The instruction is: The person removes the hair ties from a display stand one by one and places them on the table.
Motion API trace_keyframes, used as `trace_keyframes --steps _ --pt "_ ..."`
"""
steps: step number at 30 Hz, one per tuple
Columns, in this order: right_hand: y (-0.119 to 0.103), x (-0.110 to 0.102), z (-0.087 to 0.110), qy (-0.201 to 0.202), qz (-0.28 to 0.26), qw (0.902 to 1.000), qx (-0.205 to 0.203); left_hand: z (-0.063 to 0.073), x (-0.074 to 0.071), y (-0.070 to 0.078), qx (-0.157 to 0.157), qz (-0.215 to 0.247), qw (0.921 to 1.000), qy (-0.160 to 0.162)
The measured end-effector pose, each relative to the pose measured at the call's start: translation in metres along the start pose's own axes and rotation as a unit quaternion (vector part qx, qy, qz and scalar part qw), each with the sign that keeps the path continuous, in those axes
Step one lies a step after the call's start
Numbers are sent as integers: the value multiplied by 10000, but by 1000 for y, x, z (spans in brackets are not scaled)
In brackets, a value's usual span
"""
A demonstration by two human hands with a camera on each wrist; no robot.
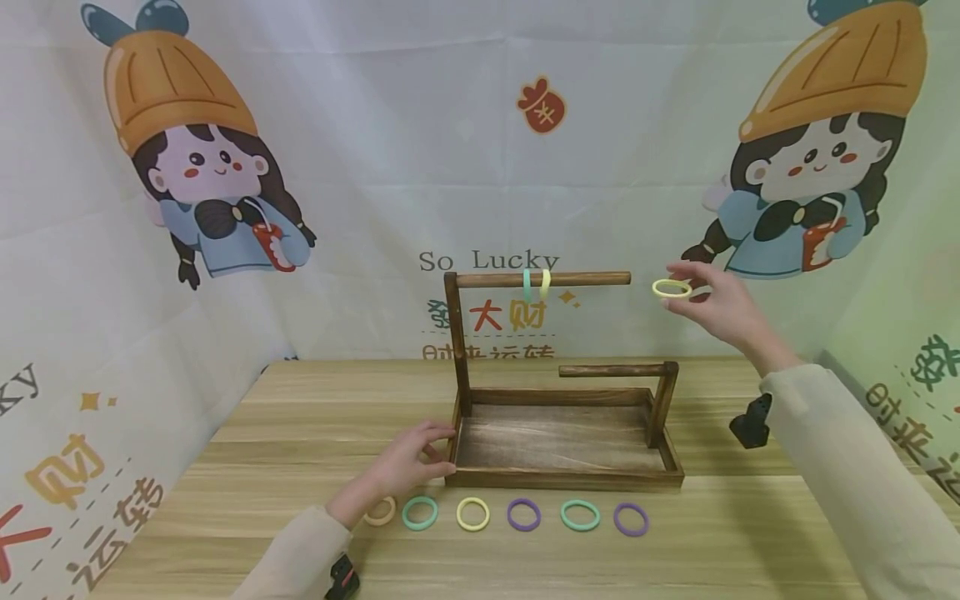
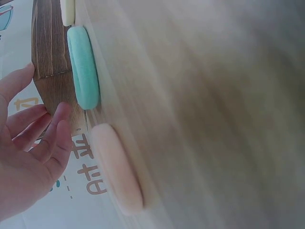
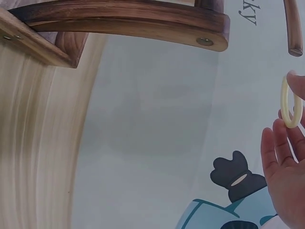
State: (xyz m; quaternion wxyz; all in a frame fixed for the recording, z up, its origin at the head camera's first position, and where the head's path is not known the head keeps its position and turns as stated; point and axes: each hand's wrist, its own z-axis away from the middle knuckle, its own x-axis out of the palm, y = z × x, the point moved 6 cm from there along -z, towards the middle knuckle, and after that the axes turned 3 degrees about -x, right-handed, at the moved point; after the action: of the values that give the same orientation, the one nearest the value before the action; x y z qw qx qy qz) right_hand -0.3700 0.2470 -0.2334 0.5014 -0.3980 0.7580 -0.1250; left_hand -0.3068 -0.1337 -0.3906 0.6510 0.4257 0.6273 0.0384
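My right hand (image 1: 720, 307) pinches a pale yellow ring (image 1: 671, 289) between thumb and fingers. It is up in the air, just right of the free end of the upper wooden bar (image 1: 585, 279). A green ring (image 1: 527, 286) and another yellow ring (image 1: 545, 286) hang side by side on that bar. Down at the left end of the dark wooden tray (image 1: 562, 480), my left hand (image 1: 408, 457) touches the side with spread, relaxed fingers. In the left wrist view, the fingertips lie against the tray's end, beside a green ring (image 2: 83, 69) and a peach ring (image 2: 116, 169).
A row of rings lies along the tray's front, with yellow (image 1: 473, 514), purple (image 1: 523, 515), green (image 1: 581, 515) and purple (image 1: 632, 520) ones among them. A lower wooden bar (image 1: 611, 371) points left from the tray's right post. Behind the table (image 1: 300, 433) hangs a printed cloth (image 1: 375, 167).
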Motion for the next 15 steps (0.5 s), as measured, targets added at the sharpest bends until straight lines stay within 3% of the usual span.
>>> trace_keyframes --steps 15 --pt "4 8 13 144 -140 9993 -301 0 0 -1 3 57 10000 19"
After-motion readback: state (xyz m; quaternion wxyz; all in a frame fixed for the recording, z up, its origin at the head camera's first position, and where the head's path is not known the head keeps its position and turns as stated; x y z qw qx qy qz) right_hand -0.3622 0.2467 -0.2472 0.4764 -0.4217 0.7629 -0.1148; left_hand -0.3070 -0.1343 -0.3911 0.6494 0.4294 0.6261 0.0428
